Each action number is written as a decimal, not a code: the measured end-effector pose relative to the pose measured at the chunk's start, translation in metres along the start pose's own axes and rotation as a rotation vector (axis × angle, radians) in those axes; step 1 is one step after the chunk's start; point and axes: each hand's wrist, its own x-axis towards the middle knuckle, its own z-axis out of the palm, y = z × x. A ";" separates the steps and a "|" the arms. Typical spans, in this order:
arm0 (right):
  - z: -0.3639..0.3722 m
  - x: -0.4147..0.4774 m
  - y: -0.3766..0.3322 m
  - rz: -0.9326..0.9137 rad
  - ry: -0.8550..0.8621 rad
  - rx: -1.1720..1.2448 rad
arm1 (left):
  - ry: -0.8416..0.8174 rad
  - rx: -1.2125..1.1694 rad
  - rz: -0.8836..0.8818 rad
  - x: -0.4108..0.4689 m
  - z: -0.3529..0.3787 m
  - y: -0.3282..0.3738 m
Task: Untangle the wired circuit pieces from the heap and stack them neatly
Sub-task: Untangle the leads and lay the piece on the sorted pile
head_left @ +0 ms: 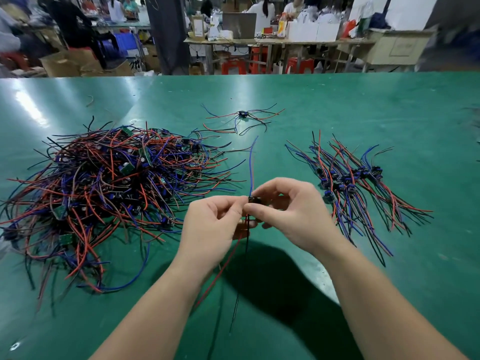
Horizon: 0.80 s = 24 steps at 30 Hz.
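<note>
One piece (pixel 254 200), pinched by both our left hand (pixel 211 224) and right hand (pixel 293 216) above the desk (pixel 363 113), probably to straighten its wires. The heap (pixel 111 193) lies left and the stack (pixel 350 183) right, both within reach.

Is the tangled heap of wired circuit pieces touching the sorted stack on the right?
Apart. The head view shows bare green table between the tangled heap and the sorted stack.

Both the left hand (pixel 210 224) and the right hand (pixel 293 214) are bare, with slender fingers (pixel 270 185). The forearms (pixel 161 302) are bare too, smooth and uncovered as far back as can be seen from here.
</note>
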 end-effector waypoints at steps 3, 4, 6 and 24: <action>-0.005 0.002 0.002 0.028 0.027 0.037 | -0.060 0.054 0.011 0.001 0.000 0.000; -0.007 0.003 0.002 0.054 0.006 0.084 | -0.084 0.064 0.008 0.000 0.001 -0.001; -0.015 0.006 0.003 0.084 0.030 0.148 | -0.108 0.070 0.016 -0.002 0.003 -0.002; -0.115 0.023 0.065 0.431 0.580 -0.831 | 0.022 1.110 -0.030 0.016 -0.046 0.003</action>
